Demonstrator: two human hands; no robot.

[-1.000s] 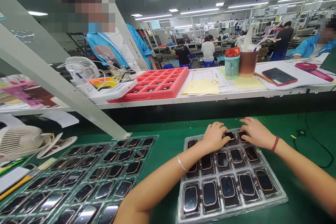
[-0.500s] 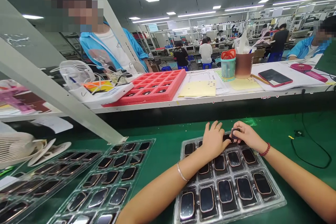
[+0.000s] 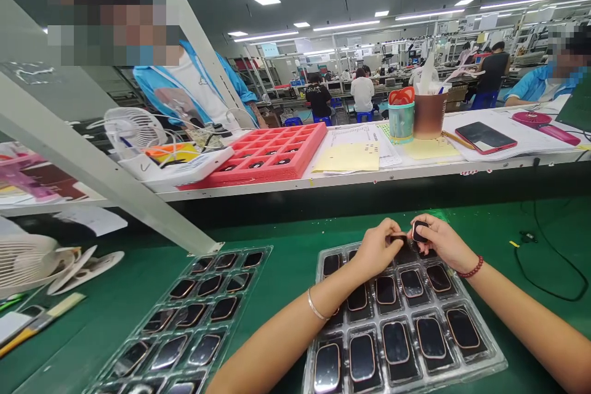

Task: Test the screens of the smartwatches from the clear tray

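Observation:
A clear plastic tray (image 3: 496,357) of dark, gold-rimmed watch faces lies on the green mat, below both forearms. My left hand (image 3: 381,246), with a silver bangle at the wrist, pinches a dark watch piece (image 3: 397,236) over the tray's far rows. Just right of it, my right hand (image 3: 438,239) holds up another watch face (image 3: 420,231) between thumb and fingers. A red bead bracelet circles the right wrist. The watch face (image 3: 396,342) in the near row lies flat in its compartment.
Another watch tray (image 3: 242,301) lies to the left, near a brush (image 3: 44,323) and a white fan (image 3: 28,261). The shelf (image 3: 351,176) across the back bears a red tray (image 3: 302,154), cups and a phone (image 3: 486,136). A person in blue stands behind a slanted post (image 3: 152,212).
My left fingers have gone from spread to pinching a watch piece. My right hand has shifted slightly right with its watch face. The far-left tray is gone, and a brush shows there.

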